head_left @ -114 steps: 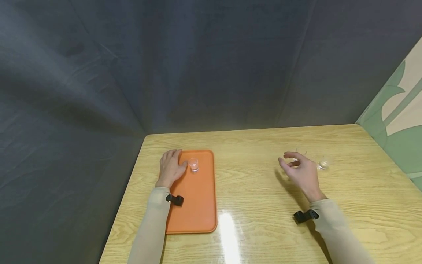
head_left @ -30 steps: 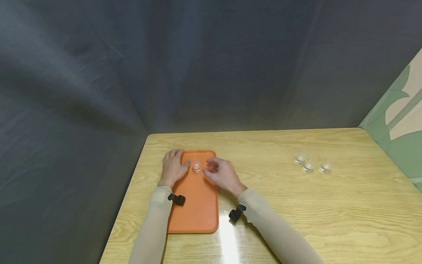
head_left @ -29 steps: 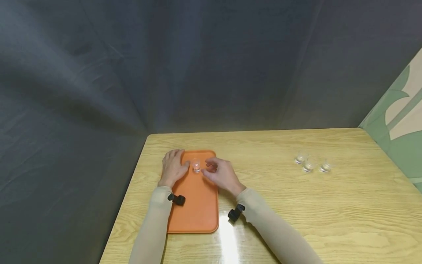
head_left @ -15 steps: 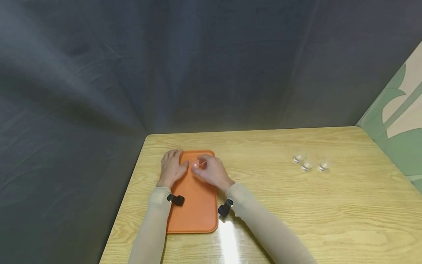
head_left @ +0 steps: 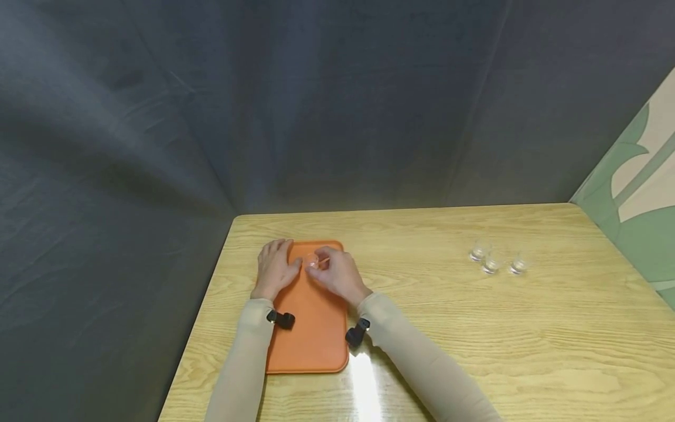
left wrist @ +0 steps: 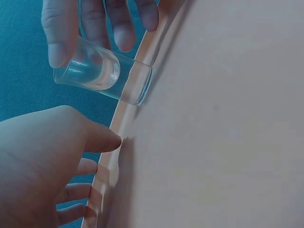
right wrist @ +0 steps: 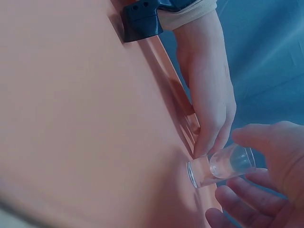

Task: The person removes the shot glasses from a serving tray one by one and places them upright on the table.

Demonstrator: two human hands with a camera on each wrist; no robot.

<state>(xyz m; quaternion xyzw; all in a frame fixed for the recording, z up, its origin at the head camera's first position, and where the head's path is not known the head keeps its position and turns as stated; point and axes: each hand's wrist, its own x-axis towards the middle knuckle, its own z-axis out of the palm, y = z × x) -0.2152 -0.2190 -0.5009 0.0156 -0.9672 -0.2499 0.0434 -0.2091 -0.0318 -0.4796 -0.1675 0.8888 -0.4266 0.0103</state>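
My right hand holds a small clear shot glass upright near the far end of the orange tray. Thumb and fingers lie on opposite sides of it. In the left wrist view, the glass shows its thick base right at the tray surface, beside the rim. My left hand grips the tray's left edge, thumb over the rim and the other fingers along the outside. From the right wrist, the left hand appears just beyond the glass.
Toward the back right of the wooden table stand three more clear shot glasses, a rear one, a middle one and a right one. A dark curtain hangs behind the table and along its left.
My right hand came from the glasses at right to the tray, then moved left and closed around the glass there. The left hand has stayed on the tray's edge.
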